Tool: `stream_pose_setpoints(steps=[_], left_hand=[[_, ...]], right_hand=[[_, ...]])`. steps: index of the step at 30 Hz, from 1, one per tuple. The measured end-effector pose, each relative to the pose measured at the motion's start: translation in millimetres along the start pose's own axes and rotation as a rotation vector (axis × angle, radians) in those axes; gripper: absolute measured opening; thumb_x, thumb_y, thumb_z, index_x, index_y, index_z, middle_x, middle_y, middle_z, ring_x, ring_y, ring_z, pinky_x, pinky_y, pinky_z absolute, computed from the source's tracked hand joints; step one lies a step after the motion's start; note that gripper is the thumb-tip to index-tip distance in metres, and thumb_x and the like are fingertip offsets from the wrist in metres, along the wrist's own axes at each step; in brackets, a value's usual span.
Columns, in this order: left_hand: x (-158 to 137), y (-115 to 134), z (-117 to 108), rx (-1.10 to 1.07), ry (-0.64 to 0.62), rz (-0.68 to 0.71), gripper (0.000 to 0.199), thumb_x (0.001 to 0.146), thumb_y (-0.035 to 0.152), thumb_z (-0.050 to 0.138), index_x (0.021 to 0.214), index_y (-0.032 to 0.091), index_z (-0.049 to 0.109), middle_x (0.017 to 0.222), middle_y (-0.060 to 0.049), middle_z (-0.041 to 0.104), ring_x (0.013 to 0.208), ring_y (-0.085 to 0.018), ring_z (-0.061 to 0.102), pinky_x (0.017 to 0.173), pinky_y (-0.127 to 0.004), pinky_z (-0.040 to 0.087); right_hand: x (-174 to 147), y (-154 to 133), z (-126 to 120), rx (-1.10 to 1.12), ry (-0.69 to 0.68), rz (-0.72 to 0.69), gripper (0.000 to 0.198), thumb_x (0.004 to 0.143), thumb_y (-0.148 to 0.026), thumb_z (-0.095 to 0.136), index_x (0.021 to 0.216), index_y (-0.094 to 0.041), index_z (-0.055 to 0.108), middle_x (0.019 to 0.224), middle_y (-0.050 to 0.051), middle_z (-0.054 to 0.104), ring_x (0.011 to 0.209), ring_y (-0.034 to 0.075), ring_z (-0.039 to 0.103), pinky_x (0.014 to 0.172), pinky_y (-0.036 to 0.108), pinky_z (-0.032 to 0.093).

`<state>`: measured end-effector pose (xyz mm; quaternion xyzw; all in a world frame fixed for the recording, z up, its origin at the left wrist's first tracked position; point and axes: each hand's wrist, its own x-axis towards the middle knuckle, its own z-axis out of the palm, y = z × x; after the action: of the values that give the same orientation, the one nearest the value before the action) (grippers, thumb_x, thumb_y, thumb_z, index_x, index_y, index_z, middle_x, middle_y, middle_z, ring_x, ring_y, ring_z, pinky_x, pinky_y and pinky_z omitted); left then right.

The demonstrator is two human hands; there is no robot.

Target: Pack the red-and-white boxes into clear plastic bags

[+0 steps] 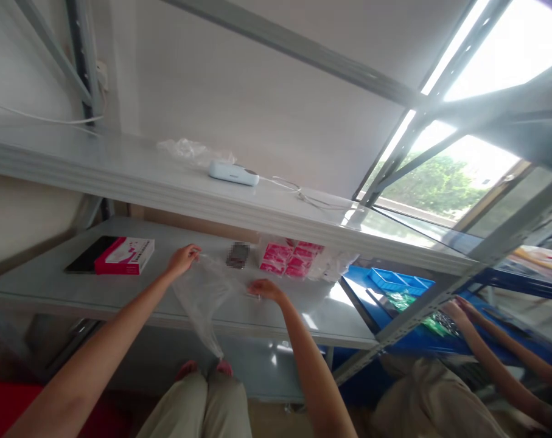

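Clear plastic bag (205,292) is pinched by left hand (185,258), right hand (265,289) curled, hold unclear from here; limp tail past surface (312,298) edge could snag.

Both bare arms reach forward from the lower edge of the view. The left forearm (106,340) slants up and to the right, its hand (183,260) farther forward, fingers bent and tips drawn together in a pinch. The right forearm (310,359) angles up and leftward; the right hand (265,289) is palm down, fingers curled and pointing left, toward the left hand, well apart from it.
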<state>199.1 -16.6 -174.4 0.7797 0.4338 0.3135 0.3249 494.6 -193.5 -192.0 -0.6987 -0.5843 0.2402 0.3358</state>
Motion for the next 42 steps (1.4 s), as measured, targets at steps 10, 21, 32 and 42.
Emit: stream_pose_setpoints(steps=[10,21,32,42], left_hand=[[-25,-38,-18,0.039,-0.014,-0.091,0.029,0.075,0.019,0.048,0.095,0.019,0.068,0.075,-0.003,0.069,0.055,-0.014,0.056,0.053,-0.021,0.038],[-5,-46,-28,0.044,0.065,-0.157,0.015,0.076,0.022,0.050,0.074,0.017,0.065,0.056,-0.001,0.059,0.048,-0.014,0.054,0.053,-0.023,0.040],[-52,-41,-61,0.207,0.141,0.038,0.024,0.083,0.034,0.054,0.103,0.024,0.064,0.119,-0.010,0.060,0.115,-0.027,0.052,0.096,-0.036,0.040],[-33,-76,-94,0.736,0.197,-0.426,0.073,0.080,0.043,0.056,0.144,0.013,0.035,0.151,-0.024,0.024,0.140,-0.046,0.011,0.104,-0.068,0.009]], right_hand=[[19,12,34,0.021,0.058,-0.068,0.032,0.075,-0.039,0.054,0.091,-0.018,0.072,0.090,0.010,0.071,0.084,0.025,0.066,0.081,0.041,0.050],[15,29,56,-0.049,0.213,-0.100,0.049,0.077,-0.044,0.048,0.118,-0.019,0.059,0.098,0.011,0.065,0.067,0.020,0.062,0.075,0.038,0.052],[-1,-16,62,-0.305,0.306,0.009,0.040,0.079,-0.027,0.045,0.116,-0.019,0.061,0.106,0.014,0.062,0.096,0.028,0.062,0.081,0.040,0.048],[-94,-132,162,-0.500,0.086,-0.504,0.073,0.081,-0.041,0.060,0.146,-0.023,0.031,0.150,0.013,0.031,0.138,0.036,0.023,0.109,0.059,0.017]])
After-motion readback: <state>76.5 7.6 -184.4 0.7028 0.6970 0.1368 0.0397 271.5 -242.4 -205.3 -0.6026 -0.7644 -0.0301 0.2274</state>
